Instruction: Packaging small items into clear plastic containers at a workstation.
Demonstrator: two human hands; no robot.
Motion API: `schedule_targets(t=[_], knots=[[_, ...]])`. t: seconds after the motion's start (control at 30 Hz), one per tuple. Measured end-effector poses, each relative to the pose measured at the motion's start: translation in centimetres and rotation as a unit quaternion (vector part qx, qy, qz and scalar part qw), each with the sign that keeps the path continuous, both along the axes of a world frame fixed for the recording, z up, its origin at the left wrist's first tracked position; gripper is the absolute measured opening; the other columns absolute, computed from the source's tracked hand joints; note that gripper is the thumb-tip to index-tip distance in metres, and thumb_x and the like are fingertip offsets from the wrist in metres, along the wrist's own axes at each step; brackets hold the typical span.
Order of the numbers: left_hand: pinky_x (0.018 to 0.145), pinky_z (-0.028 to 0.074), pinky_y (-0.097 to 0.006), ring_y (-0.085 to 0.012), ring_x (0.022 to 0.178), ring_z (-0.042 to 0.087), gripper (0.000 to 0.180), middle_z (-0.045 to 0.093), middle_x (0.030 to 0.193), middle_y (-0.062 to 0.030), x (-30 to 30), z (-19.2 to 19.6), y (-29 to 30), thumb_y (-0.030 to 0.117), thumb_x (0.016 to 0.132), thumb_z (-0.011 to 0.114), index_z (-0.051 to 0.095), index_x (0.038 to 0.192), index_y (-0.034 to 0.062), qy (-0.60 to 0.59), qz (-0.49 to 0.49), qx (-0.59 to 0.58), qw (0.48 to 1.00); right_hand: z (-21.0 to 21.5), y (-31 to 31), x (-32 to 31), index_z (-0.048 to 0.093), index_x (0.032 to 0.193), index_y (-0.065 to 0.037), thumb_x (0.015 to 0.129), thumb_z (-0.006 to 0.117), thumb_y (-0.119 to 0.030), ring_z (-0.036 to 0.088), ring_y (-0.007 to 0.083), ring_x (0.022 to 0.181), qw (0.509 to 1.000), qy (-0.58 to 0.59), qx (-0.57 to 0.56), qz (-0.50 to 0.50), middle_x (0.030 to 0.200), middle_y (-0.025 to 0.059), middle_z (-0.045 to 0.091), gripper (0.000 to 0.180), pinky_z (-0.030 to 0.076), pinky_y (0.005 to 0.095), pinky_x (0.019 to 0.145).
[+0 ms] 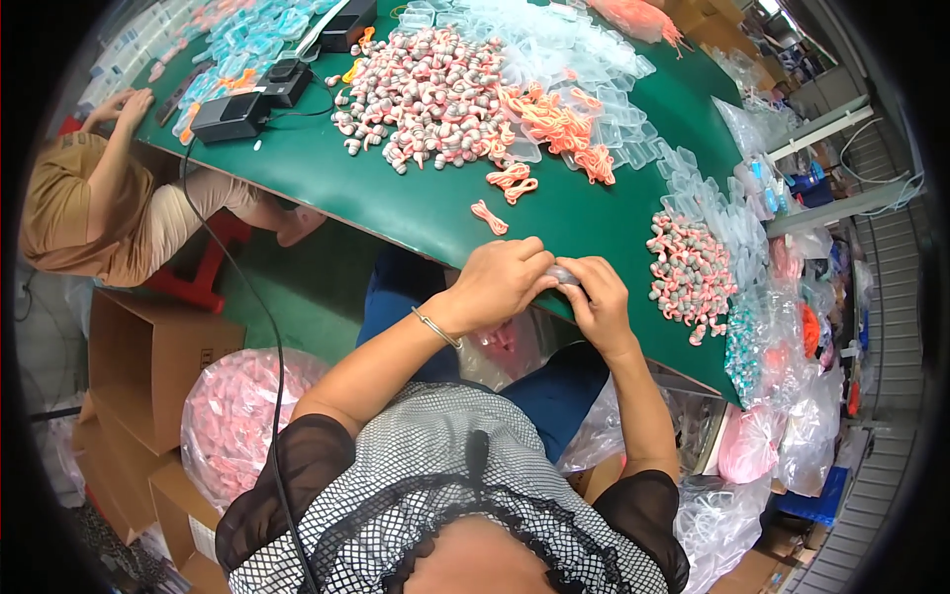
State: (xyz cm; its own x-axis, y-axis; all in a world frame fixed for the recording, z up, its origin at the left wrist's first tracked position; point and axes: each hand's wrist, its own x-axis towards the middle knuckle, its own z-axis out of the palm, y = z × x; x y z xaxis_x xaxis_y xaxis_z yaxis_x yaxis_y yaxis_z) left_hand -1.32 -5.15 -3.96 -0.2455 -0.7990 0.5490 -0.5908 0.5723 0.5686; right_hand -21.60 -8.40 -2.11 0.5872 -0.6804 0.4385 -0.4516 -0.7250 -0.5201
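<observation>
My left hand and my right hand meet over the near edge of the green table. Between their pinched fingertips is a small greyish, see-through piece, mostly covered by the fingers, so its kind is unclear. Just beyond my left hand lies one orange cord bundle, with more looped orange cords behind it. To the right of my right hand is a heap of small pink-and-grey ribbed pieces.
A larger heap of ribbed pieces covers the far middle, beside clear plastic cases. Black devices with cables stand at the far left, near a seated co-worker. Cardboard boxes and a bag of pink pieces flank my left.
</observation>
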Motion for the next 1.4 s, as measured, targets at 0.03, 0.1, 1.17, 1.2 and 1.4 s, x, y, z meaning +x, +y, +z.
schedule_targets(t=[0.03,0.1,1.17,1.2,1.4], knots=[[0.065,0.048,-0.04,-0.0261,0.075,0.06,0.02,0.056,0.084,-0.0054,0.1,0.1,0.0,0.026,0.088,0.066,0.062,0.095,0.0083,0.001,0.0,-0.002,1.0,0.0,-0.2,0.1,0.067,0.108,-0.002,0.078,0.071,-0.003,0.064,0.0333,0.093,1.0,-0.003,0.006,0.0,0.1,0.0138,0.069,0.031,0.051,0.0406,0.081],[0.065,0.049,-0.039,-0.0266,0.075,0.061,0.019,0.057,0.084,-0.0075,0.4,0.2,-0.1,0.023,0.086,0.07,0.064,0.093,0.0073,0.002,0.006,0.027,1.0,1.2,-1.4,0.0,0.068,0.106,-0.002,0.077,0.073,-0.004,0.065,0.0327,0.092,0.999,0.029,0.024,0.038,0.098,0.0135,0.069,0.03,0.051,0.0395,0.08],[0.081,0.053,-0.049,-0.0391,0.09,0.067,0.03,0.069,0.094,-0.0212,-2.1,-15.2,5.3,0.018,0.083,0.062,0.067,0.11,0.0072,-0.118,-0.133,0.345,0.922,0.0,0.1,-1.1,0.067,0.09,-0.008,0.077,0.073,-0.005,0.06,0.0274,0.093,0.979,0.083,-0.141,-0.124,0.097,0.0074,0.061,0.015,0.044,0.0397,0.079],[0.083,0.053,-0.049,-0.0396,0.091,0.067,0.03,0.07,0.096,-0.0208,-2.1,-15.2,5.6,0.018,0.084,0.061,0.067,0.11,0.007,-0.112,-0.139,0.354,0.918,-0.4,0.4,-1.1,0.067,0.091,-0.008,0.076,0.073,-0.005,0.06,0.0274,0.093,0.98,0.079,-0.13,-0.126,0.098,0.0074,0.061,0.016,0.044,0.0397,0.079],[0.09,0.051,-0.046,-0.0383,0.102,0.064,0.025,0.067,0.108,-0.0241,-3.0,-16.4,3.6,0.018,0.081,0.062,0.071,0.099,0.0048,-0.114,-0.1,0.336,0.93,-0.7,0.0,-1.4,0.067,0.093,-0.005,0.078,0.072,-0.004,0.06,0.0294,0.091,0.984,0.052,-0.105,-0.136,0.096,0.0091,0.059,0.016,0.047,0.0403,0.078]])
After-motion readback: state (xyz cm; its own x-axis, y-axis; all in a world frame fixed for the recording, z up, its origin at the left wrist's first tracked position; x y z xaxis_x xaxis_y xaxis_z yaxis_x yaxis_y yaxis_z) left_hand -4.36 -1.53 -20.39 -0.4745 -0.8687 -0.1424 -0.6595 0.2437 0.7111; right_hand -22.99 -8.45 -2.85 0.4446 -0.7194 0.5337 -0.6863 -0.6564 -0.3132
